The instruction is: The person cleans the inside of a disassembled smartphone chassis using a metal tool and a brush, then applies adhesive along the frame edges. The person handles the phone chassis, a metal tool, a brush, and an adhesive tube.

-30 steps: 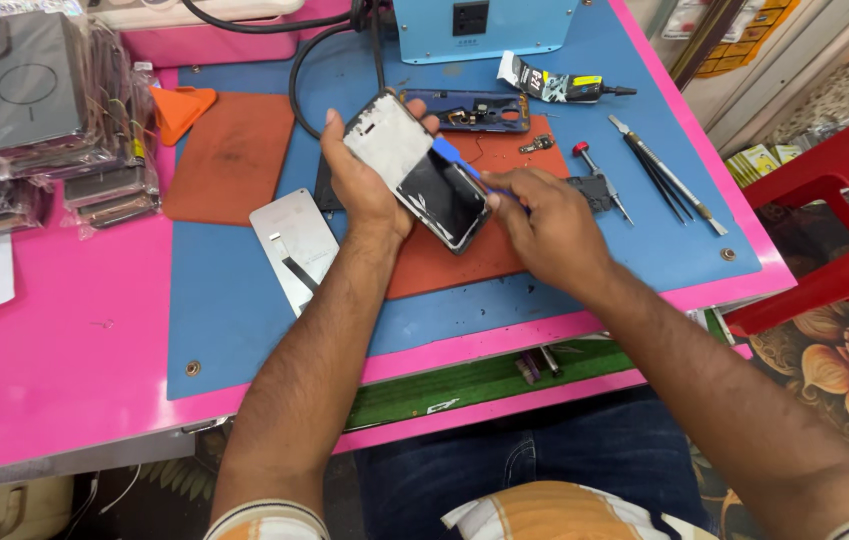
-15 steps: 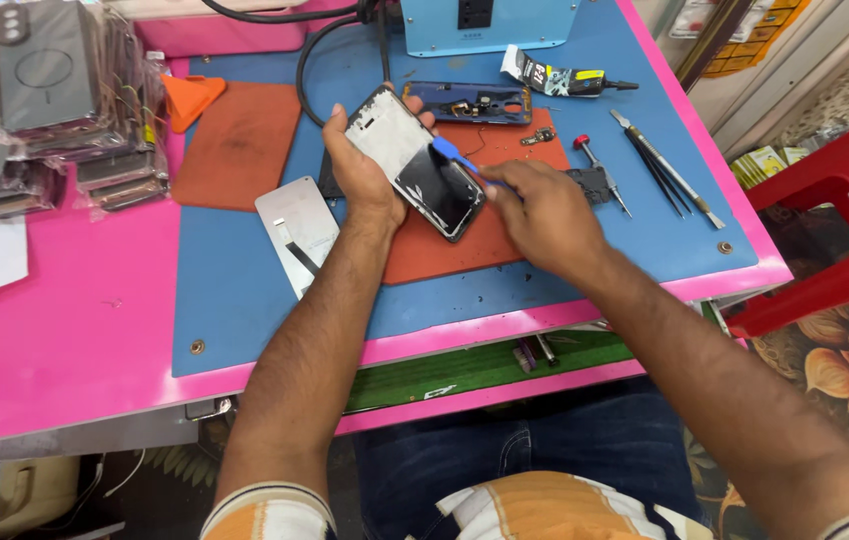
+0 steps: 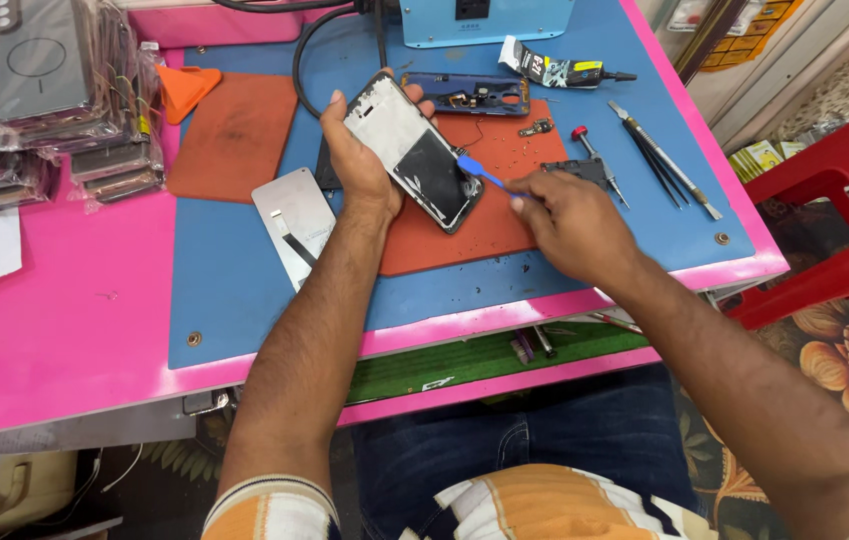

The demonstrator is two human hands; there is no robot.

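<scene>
My left hand [image 3: 356, 158] grips an opened phone body [image 3: 414, 162] from below, its silver and black inside facing up and tilted over the red-brown mat [image 3: 489, 225]. My right hand [image 3: 569, 222] pinches a thin blue pry tool [image 3: 479, 172] whose tip touches the phone's right edge. A dark blue phone frame [image 3: 469, 95] lies just behind the phone. To the left of my left wrist, a flat silver plate [image 3: 294, 220] rests on the blue mat [image 3: 234, 280].
Tweezers [image 3: 659, 158], a red-capped screwdriver [image 3: 594, 160] and a glue tube [image 3: 559, 68] lie on the right of the mat. Another red-brown mat [image 3: 229, 135] and an orange pick [image 3: 182, 85] lie left. Stacked wrapped phone cases [image 3: 44, 95] fill the far left. A red stool [image 3: 829, 200] stands right.
My hands and the phone stay together; the pry tool's tip has shifted slightly along the phone's right edge. The view has tilted a little.
</scene>
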